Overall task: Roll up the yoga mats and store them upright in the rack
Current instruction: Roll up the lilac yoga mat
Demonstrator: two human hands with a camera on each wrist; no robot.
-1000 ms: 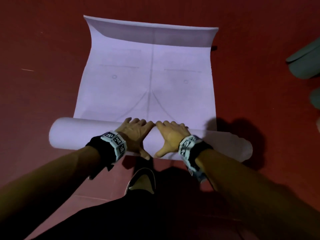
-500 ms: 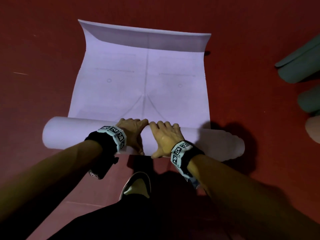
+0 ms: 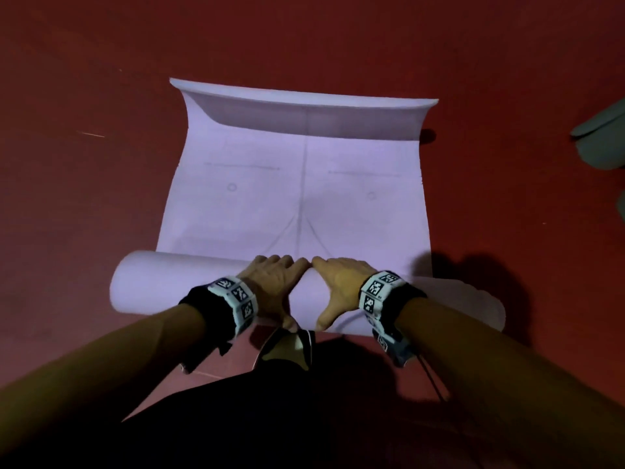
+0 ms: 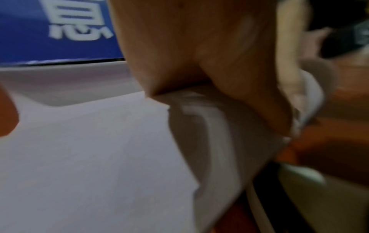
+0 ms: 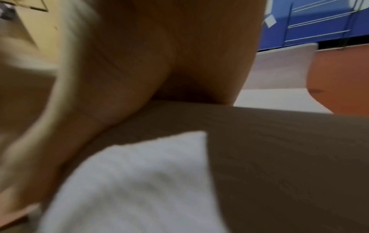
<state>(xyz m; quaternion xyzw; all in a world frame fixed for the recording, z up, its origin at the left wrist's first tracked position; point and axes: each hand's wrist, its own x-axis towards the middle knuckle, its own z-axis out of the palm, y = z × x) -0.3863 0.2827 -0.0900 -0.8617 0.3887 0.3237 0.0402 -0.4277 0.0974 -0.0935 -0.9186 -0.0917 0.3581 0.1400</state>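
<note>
A pale lilac yoga mat [image 3: 297, 184] lies on the red floor, its near part wound into a thick roll [image 3: 162, 289] that runs left to right. Its far end [image 3: 304, 110] curls up off the floor. My left hand [image 3: 270, 282] and right hand [image 3: 338, 282] lie side by side on the middle of the roll, fingers spread over its top and fingertips almost meeting, thumbs down its near side. In the blurred wrist views each palm [image 4: 199, 55] [image 5: 159, 55] presses on the mat surface [image 4: 89, 157] [image 5: 279, 157].
Rolled grey-green mats [image 3: 602, 143] lie on the floor at the right edge. My shoe [image 3: 287, 346] stands just behind the roll. A blue wall panel with white lettering [image 4: 60, 31] and thin metal bars [image 5: 319, 26] stand beyond the mat's far end.
The roll has advanced a little toward the far end, so the flat stretch is shorter. Both hands stayed on its middle, and their palms now sit further back on the roll.
</note>
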